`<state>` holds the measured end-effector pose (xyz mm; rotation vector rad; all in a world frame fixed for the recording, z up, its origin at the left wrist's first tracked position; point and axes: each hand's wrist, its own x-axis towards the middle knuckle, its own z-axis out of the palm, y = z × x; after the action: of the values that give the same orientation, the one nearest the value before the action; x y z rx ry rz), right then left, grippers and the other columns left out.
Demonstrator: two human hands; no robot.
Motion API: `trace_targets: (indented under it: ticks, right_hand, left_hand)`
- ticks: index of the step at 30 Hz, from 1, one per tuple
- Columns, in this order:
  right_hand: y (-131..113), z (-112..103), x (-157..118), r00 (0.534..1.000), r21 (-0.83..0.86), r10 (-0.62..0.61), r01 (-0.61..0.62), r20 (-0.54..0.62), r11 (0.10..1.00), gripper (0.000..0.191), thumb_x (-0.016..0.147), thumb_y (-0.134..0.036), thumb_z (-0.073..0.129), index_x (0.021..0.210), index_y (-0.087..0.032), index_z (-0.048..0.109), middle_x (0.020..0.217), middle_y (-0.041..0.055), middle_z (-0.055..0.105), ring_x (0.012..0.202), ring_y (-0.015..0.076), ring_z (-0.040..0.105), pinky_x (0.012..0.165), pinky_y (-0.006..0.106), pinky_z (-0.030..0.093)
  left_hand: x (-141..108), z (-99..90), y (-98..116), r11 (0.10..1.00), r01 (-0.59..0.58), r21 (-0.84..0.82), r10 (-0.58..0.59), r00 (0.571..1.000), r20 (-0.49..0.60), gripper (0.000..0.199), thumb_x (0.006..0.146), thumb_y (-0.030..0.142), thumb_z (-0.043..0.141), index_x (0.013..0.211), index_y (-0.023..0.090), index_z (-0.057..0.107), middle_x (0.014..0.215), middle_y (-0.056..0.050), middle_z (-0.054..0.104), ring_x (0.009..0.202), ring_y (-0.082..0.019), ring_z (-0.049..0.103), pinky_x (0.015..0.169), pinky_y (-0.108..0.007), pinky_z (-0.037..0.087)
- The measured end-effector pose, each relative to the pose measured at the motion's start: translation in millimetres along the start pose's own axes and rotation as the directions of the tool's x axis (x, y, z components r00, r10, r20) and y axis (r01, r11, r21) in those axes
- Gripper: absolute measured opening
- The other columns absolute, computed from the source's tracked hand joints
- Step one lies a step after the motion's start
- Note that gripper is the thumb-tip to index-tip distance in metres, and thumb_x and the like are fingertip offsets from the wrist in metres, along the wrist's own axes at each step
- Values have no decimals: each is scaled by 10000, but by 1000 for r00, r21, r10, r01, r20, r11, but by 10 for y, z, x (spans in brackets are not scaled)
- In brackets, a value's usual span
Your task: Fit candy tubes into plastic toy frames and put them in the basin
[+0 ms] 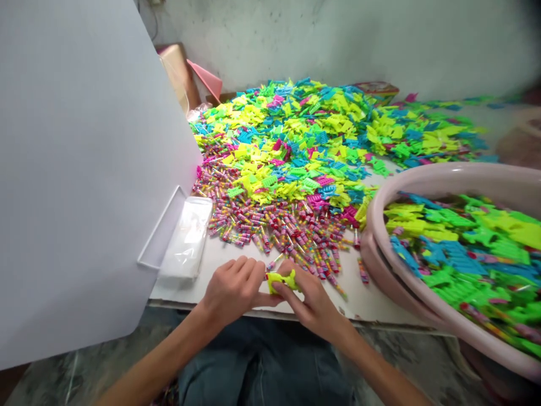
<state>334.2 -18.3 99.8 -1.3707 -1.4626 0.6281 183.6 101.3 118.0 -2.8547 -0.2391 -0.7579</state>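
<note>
Fingers [288, 294] of the right hand [315, 307] are closed on a yellow piece [282, 281], held low over the near edge of the desk [380, 307]; the left hand [234, 285] has its fingers curled in and its thumb reaching to the same piece, though I cannot tell whether it grips it. Just beyond the hands lie small tubes [287, 228] in pink wrappers, loosely scattered; behind them, and partly over them, rises a wide heap [296, 135] of flat plastic pieces in yellow, green, blue and magenta, spreading towards the pale wall [329, 39]. Left of the tubes lies a white packet [186, 239], shiny on top; beside it a large white panel [84, 169] leans in, covering the left side of the view; a pink triangular thing [208, 80] stands behind the heap's left end. On the right, a pale pink basin [374, 217] holds more coloured pieces mixed with tubes; below the hands are the person's dark trousers [262, 361].
</note>
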Motion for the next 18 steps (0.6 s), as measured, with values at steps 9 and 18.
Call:
trace_targets:
  ticks: [9, 18]
  right_hand:
    - [-115, -17, -63, 998, -61, -65, 64, -3, 996, 108, 978, -222, 454, 900, -222, 528, 818, 43, 576, 767, 196, 539, 738, 338, 431]
    - [15, 154, -39, 913, 173, 408, -401, -9, 900, 314, 934, -488, 513, 825, -194, 524, 719, -11, 506, 664, 153, 474, 603, 267, 370]
  left_hand:
    - [-46, -70, 89, 998, 48, -36, -50, 998, -46, 442, 898, 604, 498, 701, 210, 465, 615, 7, 467, 598, -163, 445, 549, -341, 263]
    - [-36, 78, 26, 1000, 22, -8, -22, 998, 59, 569, 859, 735, 395, 686, 200, 479, 599, -20, 525, 571, -177, 498, 529, -327, 295]
